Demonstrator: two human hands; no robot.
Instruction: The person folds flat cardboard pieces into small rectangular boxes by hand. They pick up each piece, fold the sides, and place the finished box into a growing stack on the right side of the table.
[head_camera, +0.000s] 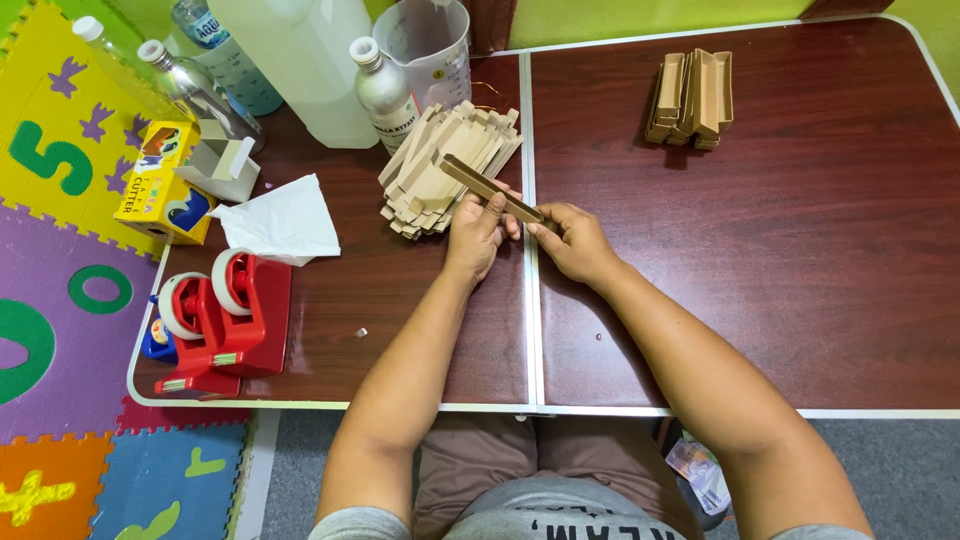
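Note:
Both my hands hold one narrow brown cardboard strip (478, 181) above the middle of the dark red folding table (800, 280). My left hand (476, 235) grips its middle from below. My right hand (572, 240) pinches its near right end. The strip slants up to the left, over a loose pile of flat cardboard pieces (445, 170) lying just behind my left hand. A smaller stack of folded cardboard pieces (692, 98) sits at the far right of the table.
Two red tape dispensers (225, 320) stand at the near left edge. A white tissue (282, 220), a yellow box (160, 180), a metal bottle (385, 92), a white jug (310, 60) and a measuring cup (425, 45) fill the far left. Coloured foam mats (60, 300) cover the floor.

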